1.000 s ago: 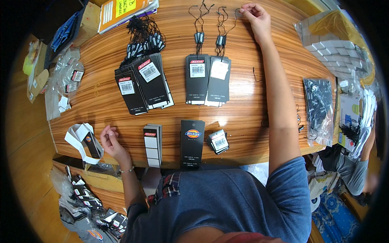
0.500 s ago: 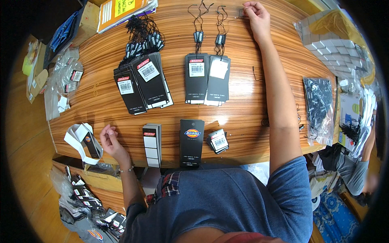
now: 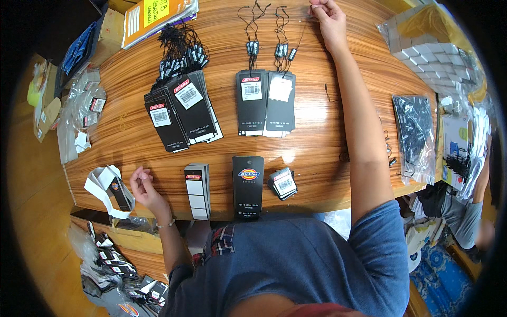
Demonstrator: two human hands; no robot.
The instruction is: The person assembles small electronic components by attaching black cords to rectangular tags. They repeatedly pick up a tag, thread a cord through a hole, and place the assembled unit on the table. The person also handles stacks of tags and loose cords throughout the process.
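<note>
My right hand point(image 3: 331, 22) is stretched to the far edge of the table. Its fingertips pinch the end of a thin black string point(image 3: 301, 37), which runs down to a small seal by the right-hand stack of dark hang tags point(image 3: 281, 113). Beside that lies another stack of dark tags point(image 3: 250, 112), its looped strings laid out above it. Near the front left edge, my left hand point(image 3: 147, 188) hovers with loosely curled fingers and nothing visible in them. Next to it is a white paper strip point(image 3: 96, 181) looped around a black tag point(image 3: 120, 195).
A bigger pile of strung tags point(image 3: 194, 113) lies left of centre. Narrow labels point(image 3: 197, 198), tall black tags point(image 3: 247, 185) and small stickered tags point(image 3: 283, 184) line the front edge. A bag of black strings point(image 3: 413, 134) and a wrapped white stack point(image 3: 433, 50) sit right.
My right hand has drawn the string slightly, and its seal now stands apart, right of the others. My left hand stays by the paper strip. The whole view has shifted a little.
</note>
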